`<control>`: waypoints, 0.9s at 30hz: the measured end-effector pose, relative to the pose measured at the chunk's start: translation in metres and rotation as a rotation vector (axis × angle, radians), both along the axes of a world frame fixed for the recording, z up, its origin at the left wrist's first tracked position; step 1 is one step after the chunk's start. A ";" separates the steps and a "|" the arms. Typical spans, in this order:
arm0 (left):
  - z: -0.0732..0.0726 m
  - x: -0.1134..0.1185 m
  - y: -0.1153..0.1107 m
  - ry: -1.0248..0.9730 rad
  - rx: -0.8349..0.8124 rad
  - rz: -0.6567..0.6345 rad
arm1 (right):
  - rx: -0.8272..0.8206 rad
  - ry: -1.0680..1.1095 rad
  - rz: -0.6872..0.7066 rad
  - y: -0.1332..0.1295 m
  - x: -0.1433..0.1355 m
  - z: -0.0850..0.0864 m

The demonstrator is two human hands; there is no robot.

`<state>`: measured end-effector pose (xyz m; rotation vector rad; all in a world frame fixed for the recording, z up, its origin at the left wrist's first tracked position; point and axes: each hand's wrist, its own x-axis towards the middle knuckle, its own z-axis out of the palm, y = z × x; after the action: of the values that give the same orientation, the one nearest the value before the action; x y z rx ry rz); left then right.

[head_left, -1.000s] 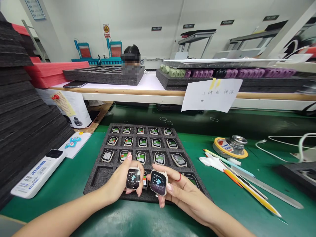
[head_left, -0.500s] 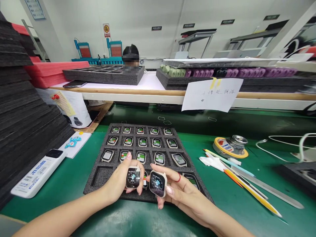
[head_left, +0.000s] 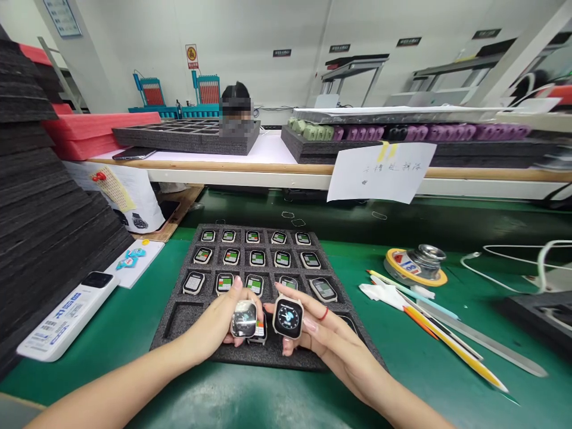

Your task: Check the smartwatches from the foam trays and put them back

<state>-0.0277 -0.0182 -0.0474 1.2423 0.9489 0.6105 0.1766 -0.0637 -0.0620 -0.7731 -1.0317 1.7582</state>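
You are seeing glossy, glass-like faces on both watches point(head_left: 288, 317) you are holding, while the foam tray point(head_left: 181, 351) is looking matt and rough, the green table point(head_left: 187, 393) smooth and shiny, and the tape roll's weight point(head_left: 430, 256) polished metal.

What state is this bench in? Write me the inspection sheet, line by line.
Surface: green bench, glossy, light reflecting near the front edge.
Work items: smartwatches seated in a black foam tray; its front-left compartment is empty.
Clutter: tape roll, crumpled white tissue and slim tools at right; white handheld device at left.
Hands: left hand holds one smartwatch, right hand another, both over the tray.
Cables: white cable on the bench, far right.
Surroundings: foam stack at left; handwritten sheet on the shelf; person beyond.
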 end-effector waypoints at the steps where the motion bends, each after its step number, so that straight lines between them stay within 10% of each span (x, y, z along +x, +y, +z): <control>1: -0.001 0.000 0.000 0.012 0.006 -0.002 | 0.010 -0.022 -0.032 0.000 0.001 -0.001; 27: -0.006 -0.001 -0.003 -0.201 0.006 -0.130 | 0.099 -0.215 -0.086 0.004 0.005 -0.009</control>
<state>-0.0292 -0.0207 -0.0536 1.2132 0.6937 0.6227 0.1815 -0.0592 -0.0709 -0.9448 -1.2004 1.5629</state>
